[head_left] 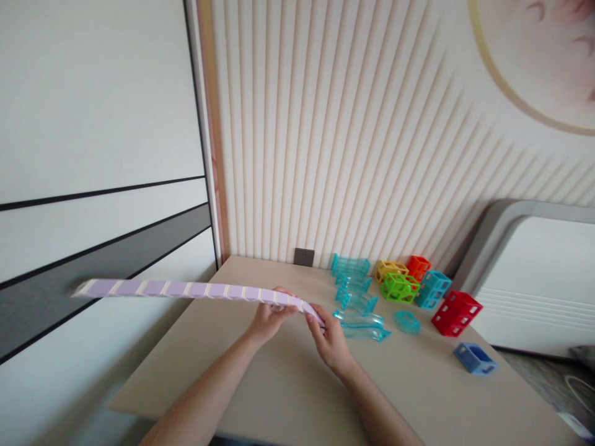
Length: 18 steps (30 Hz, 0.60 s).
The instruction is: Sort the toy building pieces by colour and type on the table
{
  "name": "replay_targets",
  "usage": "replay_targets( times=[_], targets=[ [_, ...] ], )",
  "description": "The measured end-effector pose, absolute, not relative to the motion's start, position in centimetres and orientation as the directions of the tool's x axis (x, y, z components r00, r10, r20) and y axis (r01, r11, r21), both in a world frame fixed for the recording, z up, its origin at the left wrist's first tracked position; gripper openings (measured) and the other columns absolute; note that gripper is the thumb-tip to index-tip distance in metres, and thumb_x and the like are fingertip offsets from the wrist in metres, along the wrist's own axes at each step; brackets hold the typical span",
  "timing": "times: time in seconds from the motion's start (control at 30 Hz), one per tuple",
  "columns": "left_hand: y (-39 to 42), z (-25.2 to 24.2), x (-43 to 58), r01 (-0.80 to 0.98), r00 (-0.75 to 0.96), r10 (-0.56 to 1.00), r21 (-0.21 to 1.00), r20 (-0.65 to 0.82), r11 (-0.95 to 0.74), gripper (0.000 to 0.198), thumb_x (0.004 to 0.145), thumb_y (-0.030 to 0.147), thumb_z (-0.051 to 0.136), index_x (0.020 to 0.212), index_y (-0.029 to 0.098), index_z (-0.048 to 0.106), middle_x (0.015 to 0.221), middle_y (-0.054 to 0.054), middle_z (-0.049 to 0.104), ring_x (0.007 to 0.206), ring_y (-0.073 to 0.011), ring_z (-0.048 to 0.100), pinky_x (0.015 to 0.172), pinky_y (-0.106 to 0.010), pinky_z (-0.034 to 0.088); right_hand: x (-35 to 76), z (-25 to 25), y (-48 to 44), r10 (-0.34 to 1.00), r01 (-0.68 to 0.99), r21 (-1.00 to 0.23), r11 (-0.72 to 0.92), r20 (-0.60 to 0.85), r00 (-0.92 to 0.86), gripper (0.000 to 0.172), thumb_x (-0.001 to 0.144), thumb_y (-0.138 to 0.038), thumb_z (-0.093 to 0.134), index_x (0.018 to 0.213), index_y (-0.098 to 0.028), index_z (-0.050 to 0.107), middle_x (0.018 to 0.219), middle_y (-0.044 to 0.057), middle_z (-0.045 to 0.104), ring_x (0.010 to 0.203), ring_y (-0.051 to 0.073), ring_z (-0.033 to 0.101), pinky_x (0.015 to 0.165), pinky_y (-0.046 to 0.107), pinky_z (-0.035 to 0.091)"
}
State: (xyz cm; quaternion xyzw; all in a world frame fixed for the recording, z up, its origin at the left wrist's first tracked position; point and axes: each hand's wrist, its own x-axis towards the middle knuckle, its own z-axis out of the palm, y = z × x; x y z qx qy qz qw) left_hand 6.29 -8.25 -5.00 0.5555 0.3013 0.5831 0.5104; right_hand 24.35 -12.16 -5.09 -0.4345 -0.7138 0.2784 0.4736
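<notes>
the left hand (268, 321) and right hand (333, 342) both pinch the purple strip (176, 289) near its right end above the table (186, 356), so its long, unsupported left span could, by its own weight, sag or twist loose.

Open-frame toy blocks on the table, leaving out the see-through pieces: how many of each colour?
Yellow block: 1
Orange block: 1
Green block: 1
Turquoise block: 1
Red block: 1
Blue block: 1
Total: 6
</notes>
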Motion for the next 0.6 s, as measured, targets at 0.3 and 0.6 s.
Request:
replay_targets(
  times=[0.3, 0.6],
  targets=[
    [-7.6, -5.3, 6.1, -0.425, 0.168, 0.955, 0.892, 0.246, -0.155, 0.041, 0.061, 0.039, 0.092, 0.084, 0.017, 0.066, 0.080, -0.002, 0.072, 0.080, -0.0182, 0.067, 0.078, -0.030, 0.050, 25.1, -5.4, -11.6, 0.765, 0.508, -0.590, 0.628, 0.587, -0.264, 0.025, 0.100, -0.032, 0.047, 0.118, -0.021, 0.061, 0.094, 0.007, 0.067, 0.082, 0.020, 0.064, 0.073, 0.028, 0.049],
    [-7.7, -5.7, 6.9, -0.498, 0.146, 0.960, 0.856, 0.237, -0.136, 0.053, 0.069, 0.036, 0.088, 0.112, 0.020, 0.062, 0.102, -0.006, 0.074, 0.093, -0.0191, 0.068, 0.088, -0.032, 0.050, 25.3, -4.8, -12.1, 0.785, 0.460, -0.669, 0.584, 0.609, -0.111, 0.026, 0.100, -0.039, 0.047, 0.111, -0.021, 0.063, 0.091, 0.007, 0.064, 0.080, 0.020, 0.061, 0.070, 0.029, 0.048]
  ],
)
